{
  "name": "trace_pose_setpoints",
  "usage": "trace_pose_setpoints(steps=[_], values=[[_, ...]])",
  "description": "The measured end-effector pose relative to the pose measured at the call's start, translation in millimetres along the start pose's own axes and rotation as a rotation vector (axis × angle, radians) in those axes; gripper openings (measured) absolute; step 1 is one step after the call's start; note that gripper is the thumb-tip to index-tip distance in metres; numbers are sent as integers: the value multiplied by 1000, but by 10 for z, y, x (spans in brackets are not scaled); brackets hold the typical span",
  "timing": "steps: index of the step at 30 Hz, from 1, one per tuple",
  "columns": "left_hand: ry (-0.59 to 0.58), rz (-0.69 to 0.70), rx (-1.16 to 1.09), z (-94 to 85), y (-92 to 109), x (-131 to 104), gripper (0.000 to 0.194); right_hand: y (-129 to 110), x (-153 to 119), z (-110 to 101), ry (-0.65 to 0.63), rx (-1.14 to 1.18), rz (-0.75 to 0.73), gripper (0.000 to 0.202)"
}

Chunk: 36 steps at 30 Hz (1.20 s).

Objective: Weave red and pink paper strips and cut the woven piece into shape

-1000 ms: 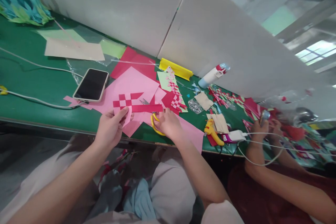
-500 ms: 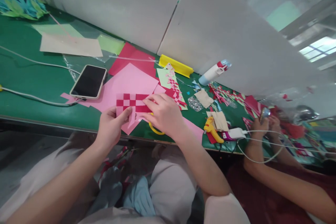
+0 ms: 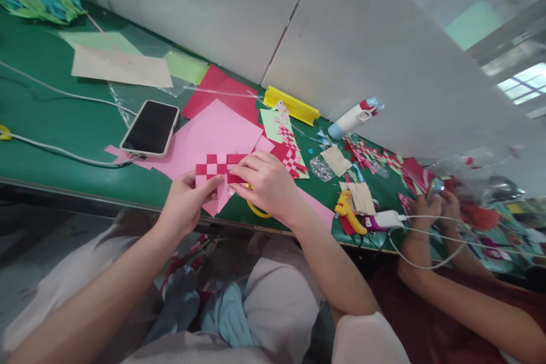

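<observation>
A red and pink checkered paper weave (image 3: 212, 164) is held up between my two hands over the table's front edge. My left hand (image 3: 187, 200) pinches its lower left part, thumb on top. The fingers of my right hand (image 3: 267, 185) close on the red strips at its right side, hiding their ends. Beneath lies a large sheet of pink paper (image 3: 213, 125), with red paper (image 3: 226, 82) behind it. Partly under my right hand are the yellow scissors-like handle loops (image 3: 258, 211). Finished-looking woven pieces (image 3: 290, 136) rest on pale green paper just beyond.
A phone (image 3: 151, 128) with a white cable lies left. A yellow holder (image 3: 291, 106) and a white-blue bottle (image 3: 355, 118) stand along the partition. A yellow glue gun (image 3: 350, 213) lies right, near a white plug (image 3: 386, 219). At far right, another person's hands (image 3: 433, 207) hold something shiny.
My right hand's fingers have shifted left along the red strips, and the pink strip near my left thumb now lies flatter. The whole view has shifted slightly.
</observation>
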State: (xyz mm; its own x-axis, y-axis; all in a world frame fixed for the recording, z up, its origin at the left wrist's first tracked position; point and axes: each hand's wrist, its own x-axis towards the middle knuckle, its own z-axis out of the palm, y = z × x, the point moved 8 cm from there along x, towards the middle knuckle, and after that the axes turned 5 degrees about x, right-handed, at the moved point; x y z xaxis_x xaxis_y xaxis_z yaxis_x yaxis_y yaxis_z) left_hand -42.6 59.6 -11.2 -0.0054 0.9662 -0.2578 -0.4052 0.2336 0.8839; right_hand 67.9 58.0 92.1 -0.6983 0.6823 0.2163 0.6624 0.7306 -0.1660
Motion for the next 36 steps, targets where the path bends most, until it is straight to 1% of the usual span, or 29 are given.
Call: trace_pose_setpoints(steps=[3, 6, 8, 10, 12, 15, 18, 24, 28, 31, 36], values=[[-44, -58, 42, 7, -55, 11, 24, -10, -5, -11, -3, -6, -11, 24], [-44, -56, 51, -1, -52, 7, 25, -2, -29, -28, 13, 45, -22, 22], [-44, -51, 53, 1, -41, -4, 27, 28, -48, -54, 42, 123, -14, 21], [-46, -50, 55, 5, -33, -15, 28, 89, -62, -85, 77, 232, 26, 19], [-41, -38, 60, 2, -23, -18, 29, 187, -69, -89, 84, 342, 110, 16], [-28, -16, 82, -9, -14, -11, 30, 347, -77, -26, 21, 477, 278, 8], [-17, -24, 112, -13, -26, -2, 28, 424, -81, 37, -49, 576, 381, 7], [-84, -78, 127, 36, -83, -4, 29, 419, -72, 52, -116, 639, 400, 9], [-58, -65, 121, 6, -82, 1, 26, 513, -101, 56, -158, 674, 445, 13], [-49, -86, 118, 0, -91, 3, 26, 581, -113, 60, -176, 715, 470, 17], [-50, -117, 111, 18, -104, 7, 28, 584, -90, 83, -214, 715, 458, 18]])
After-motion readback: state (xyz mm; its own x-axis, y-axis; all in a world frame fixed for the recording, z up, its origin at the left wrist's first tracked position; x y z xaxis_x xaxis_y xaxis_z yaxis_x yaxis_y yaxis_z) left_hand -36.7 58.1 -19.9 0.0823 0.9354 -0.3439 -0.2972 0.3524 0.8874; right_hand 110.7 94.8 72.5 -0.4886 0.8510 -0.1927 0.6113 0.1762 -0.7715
